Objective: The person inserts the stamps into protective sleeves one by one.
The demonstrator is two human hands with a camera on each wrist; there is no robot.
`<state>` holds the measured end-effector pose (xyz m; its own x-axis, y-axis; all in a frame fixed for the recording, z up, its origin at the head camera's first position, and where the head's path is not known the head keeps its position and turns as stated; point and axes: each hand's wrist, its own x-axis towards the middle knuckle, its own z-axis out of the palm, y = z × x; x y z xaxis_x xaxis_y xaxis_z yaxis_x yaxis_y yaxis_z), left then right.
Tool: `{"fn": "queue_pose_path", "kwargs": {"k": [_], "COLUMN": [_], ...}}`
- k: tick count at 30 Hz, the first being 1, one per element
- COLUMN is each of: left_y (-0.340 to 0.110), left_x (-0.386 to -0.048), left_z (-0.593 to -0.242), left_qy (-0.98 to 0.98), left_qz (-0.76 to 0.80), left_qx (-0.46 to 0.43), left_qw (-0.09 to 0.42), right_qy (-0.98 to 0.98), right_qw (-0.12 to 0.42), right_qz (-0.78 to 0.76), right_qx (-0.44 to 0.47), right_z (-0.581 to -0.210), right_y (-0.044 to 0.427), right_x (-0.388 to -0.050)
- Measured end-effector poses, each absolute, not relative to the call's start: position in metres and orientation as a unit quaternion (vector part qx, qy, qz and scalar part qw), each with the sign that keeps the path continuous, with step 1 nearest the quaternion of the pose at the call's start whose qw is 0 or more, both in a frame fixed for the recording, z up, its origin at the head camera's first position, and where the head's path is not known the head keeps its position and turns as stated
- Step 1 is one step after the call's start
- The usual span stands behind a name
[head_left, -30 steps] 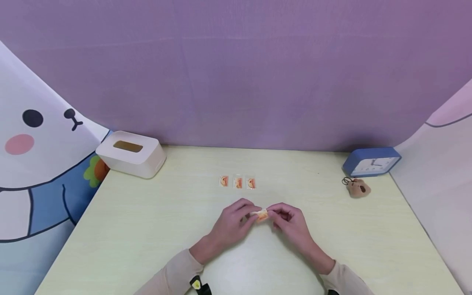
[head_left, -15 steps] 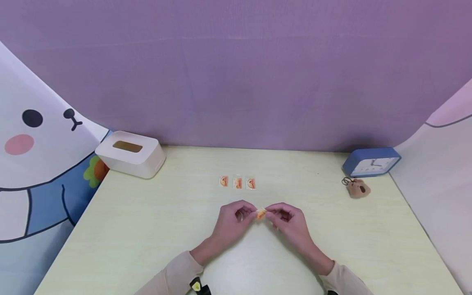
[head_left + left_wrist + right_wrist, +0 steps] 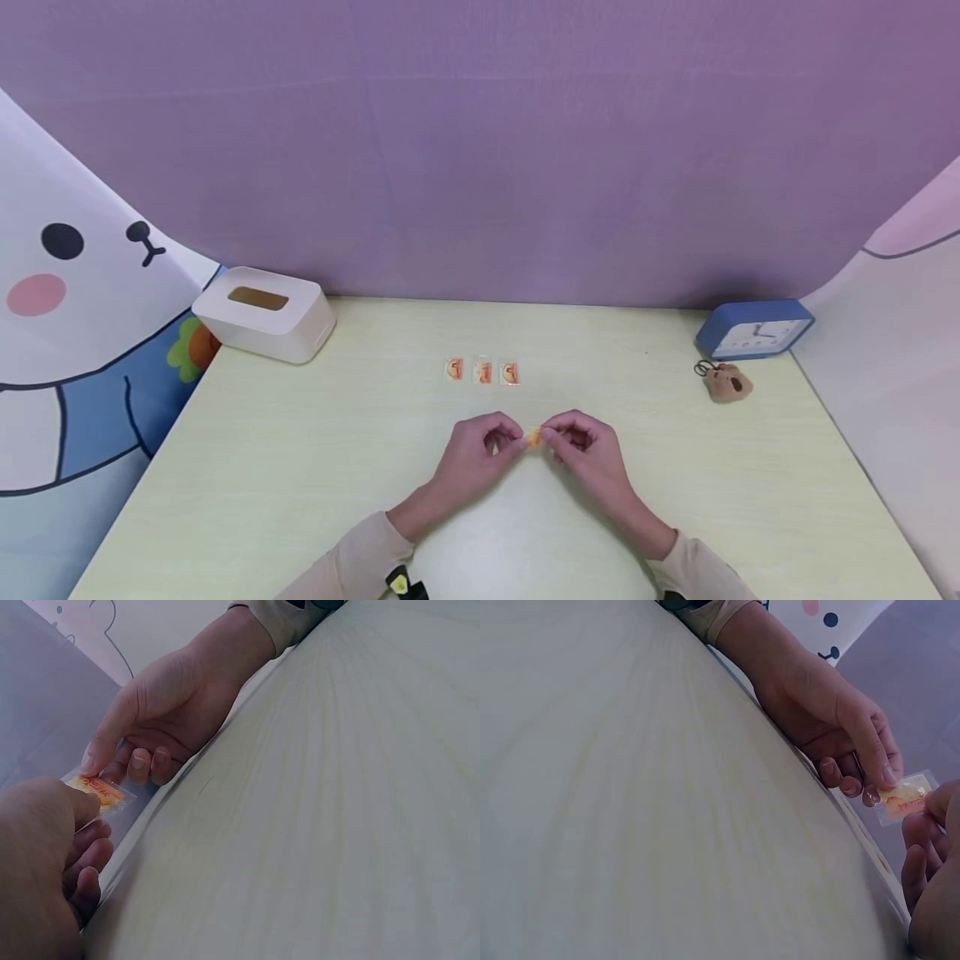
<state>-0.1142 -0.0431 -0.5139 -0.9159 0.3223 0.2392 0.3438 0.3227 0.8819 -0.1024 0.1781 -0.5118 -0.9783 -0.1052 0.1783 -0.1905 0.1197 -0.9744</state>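
Between both hands, low over the table, is a small clear plastic packet (image 3: 533, 437) with an orange and yellow print. My left hand (image 3: 477, 457) pinches one side of it between thumb and index finger. The opposite side is pinched by my right hand (image 3: 594, 458). The left wrist view shows red lettering on the packet (image 3: 109, 792) and its transparent edge. In the right wrist view the packet (image 3: 909, 799) is stretched flat and tilted, partly covered by fingertips. Three similar packets (image 3: 482, 372) lie in a row on the table beyond the hands.
A white tissue box (image 3: 266, 315) stands at the table's back left. At the back right are a blue clock (image 3: 756, 328) and a small brown plush keychain (image 3: 727, 382). A purple curtain (image 3: 480, 150) hangs behind the pale wooden table (image 3: 262, 450).
My left hand has shifted its pinch on the packet, its fingers now rounder and thumb to index. The packet shows less between the fingers. My right hand has hardly moved.
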Motion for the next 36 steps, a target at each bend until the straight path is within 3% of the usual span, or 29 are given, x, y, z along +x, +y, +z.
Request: {"fn": "queue_pose_path", "kwargs": {"k": [14, 28, 36], "left_y": [-0.043, -0.048, -0.047], "left_x": [-0.103, -0.086, -0.088], "left_z": [-0.518, -0.516, -0.519], "left_qy": [-0.82, -0.813, -0.811], "left_qz": [-0.531, -0.532, -0.531], "left_qx": [-0.214, -0.236, -0.245], "left_qw": [0.012, -0.012, 0.001], "right_qy": [-0.755, -0.797, -0.825], "right_qw": [0.08, 0.098, 0.122], "right_qz": [0.65, 0.595, 0.551], "right_qx": [0.039, 0.014, 0.024], "right_z": [-0.51, -0.511, -0.513], "right_y": [0.182, 0.197, 0.191], "right_x": [-0.117, -0.159, -0.183]}}
